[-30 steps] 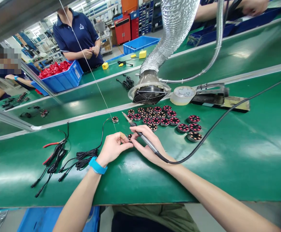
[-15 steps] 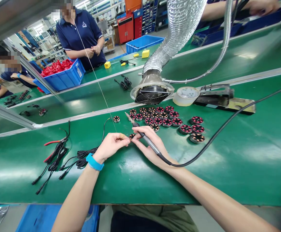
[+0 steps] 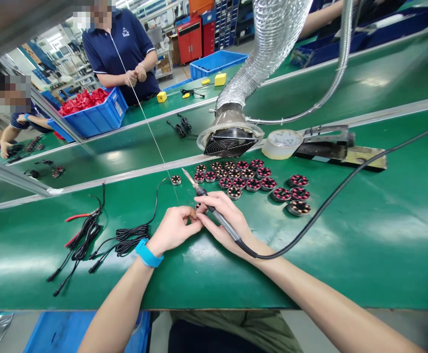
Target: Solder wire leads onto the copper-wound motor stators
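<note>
My left hand (image 3: 173, 229), with a blue band at the wrist, pinches a small round motor stator (image 3: 198, 206), mostly hidden by the fingers. A soldering iron (image 3: 224, 224) lies in my right hand (image 3: 232, 215), its tip pointing up and left, away from the held part. The right thumb and fingertips also meet at the stator. A thin wire (image 3: 151, 130) hangs down from above to just behind my left hand. Beyond it sits another stator (image 3: 176, 180), joined to a black cable (image 3: 156, 198). Several stators with red or copper-coloured windings (image 3: 253, 185) stand grouped to the right.
A fume extractor hood (image 3: 230, 137) hangs over the back of the green bench. Behind the stators are a tape roll (image 3: 282, 144) and a tape dispenser (image 3: 341, 149). Coiled cables (image 3: 131, 239) and red-handled pliers (image 3: 77, 217) lie left. A co-worker (image 3: 121, 54) stands across the line.
The soldering iron's tip has swung slightly left and up. My hands have come closer together around the stator, the left hand turning a little. The view has shifted slightly.
</note>
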`<move>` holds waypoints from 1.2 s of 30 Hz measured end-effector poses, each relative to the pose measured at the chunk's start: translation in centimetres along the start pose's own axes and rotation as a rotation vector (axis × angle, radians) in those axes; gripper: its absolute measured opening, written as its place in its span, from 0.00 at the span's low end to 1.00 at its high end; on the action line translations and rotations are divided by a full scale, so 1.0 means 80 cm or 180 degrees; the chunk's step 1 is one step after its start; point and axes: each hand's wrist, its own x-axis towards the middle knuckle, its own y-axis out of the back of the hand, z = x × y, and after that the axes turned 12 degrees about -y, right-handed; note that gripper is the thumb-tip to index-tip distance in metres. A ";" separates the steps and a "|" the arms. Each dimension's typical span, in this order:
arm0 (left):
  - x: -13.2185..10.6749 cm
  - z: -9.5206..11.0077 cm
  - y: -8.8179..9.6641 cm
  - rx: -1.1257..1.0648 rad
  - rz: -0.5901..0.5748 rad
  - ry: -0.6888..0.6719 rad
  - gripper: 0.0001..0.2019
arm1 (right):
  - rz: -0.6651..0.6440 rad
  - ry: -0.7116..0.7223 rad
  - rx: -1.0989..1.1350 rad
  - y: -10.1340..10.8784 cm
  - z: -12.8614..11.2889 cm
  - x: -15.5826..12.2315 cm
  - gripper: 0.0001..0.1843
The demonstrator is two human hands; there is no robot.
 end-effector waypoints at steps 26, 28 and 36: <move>0.014 -0.021 -0.004 -0.1528 0.0911 0.0694 0.08 | 0.0046 -0.0148 -0.0182 -0.001 0.009 0.000 0.17; 0.016 -0.028 -0.003 -0.1422 0.1065 0.0718 0.08 | 0.0154 -0.0228 -0.0117 0.004 0.006 0.002 0.15; 0.020 -0.045 -0.008 -0.1287 0.1244 0.0709 0.09 | 0.0675 -0.0920 0.0082 0.017 0.002 0.002 0.10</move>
